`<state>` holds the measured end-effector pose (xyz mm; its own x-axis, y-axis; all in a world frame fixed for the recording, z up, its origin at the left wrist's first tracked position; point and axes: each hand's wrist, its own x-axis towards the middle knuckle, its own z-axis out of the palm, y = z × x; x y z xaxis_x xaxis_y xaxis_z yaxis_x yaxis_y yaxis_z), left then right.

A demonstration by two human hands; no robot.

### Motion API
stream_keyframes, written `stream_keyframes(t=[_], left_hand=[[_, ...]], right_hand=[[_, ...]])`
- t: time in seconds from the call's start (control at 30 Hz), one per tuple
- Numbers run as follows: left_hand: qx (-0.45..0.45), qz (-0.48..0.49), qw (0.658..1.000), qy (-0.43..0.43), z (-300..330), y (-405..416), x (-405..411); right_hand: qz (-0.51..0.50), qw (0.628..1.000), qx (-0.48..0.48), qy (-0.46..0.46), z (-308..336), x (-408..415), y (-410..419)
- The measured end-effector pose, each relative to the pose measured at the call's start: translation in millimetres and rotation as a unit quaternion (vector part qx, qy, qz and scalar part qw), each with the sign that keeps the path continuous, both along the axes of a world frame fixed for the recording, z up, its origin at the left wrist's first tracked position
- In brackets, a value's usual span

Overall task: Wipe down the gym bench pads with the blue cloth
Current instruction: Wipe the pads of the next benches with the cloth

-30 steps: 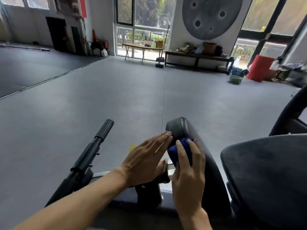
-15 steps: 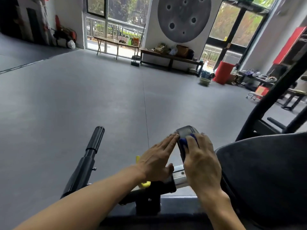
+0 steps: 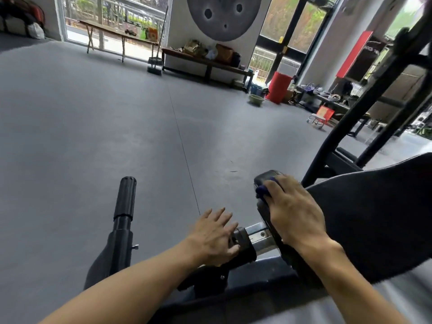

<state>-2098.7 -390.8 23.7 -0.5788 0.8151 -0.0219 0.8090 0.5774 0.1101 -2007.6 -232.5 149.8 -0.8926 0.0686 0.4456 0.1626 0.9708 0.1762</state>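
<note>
Cloth (image 3: pixel 263 191): deep blue, plain. Narrow pad (image 3: pixel 268 181) & big seat pad (image 3: pixel 374 225): black, faint speckle. Handle (image 3: pixel 126 197): matte black. Floor (image 3: pixel 93 136): flat grey w/ thin dark seam. Far bin (image 3: pixel 279 87): red. Basin (image 3: pixel 256 99): pale green. Wall disc (image 3: pixel 222 15): grey, dark spots.

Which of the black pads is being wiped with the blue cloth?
The narrow upright black pad, under the right hand and blue cloth; the broad pad beside it lies untouched.

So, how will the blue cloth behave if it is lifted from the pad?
The blue cloth is bunched under the right hand, so probably floppy and light. It seems to follow the narrow pad, so likely soft; it should not roll.
</note>
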Motion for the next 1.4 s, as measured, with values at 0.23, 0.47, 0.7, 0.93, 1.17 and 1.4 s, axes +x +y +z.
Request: stream_keyframes(t=[0.23,0.47,0.7,0.93,1.17,1.4], left_hand=[[0.021,-0.017,0.999,0.038,0.7,-3.3,0.6],[0.097,-0.011,0.995,0.035,-8.1,-6.8,3.2],[0.083,-0.022,0.996,0.03,1.8,-9.6,6.3],[0.109,-0.077,0.991,0.004,25.7,-31.3,18.8],[0.17,-0.121,0.977,0.053,85.2,-83.1,39.6],[0.225,-0.188,0.944,0.149,133.6,-135.9,72.2]], right_hand=[[-0.095,0.989,0.082,-0.076,-6.6,-40.6,-22.6],[-0.08,0.991,0.106,-0.02,-18.5,-20.4,-19.8],[-0.098,0.991,0.093,-0.02,-21.0,-31.3,-20.3],[-0.056,0.994,0.085,0.049,-44.4,49.3,-37.2],[-0.01,0.996,0.0,0.093,-30.0,96.4,-104.3],[0.033,0.991,-0.063,0.11,24.5,128.2,-183.7]])
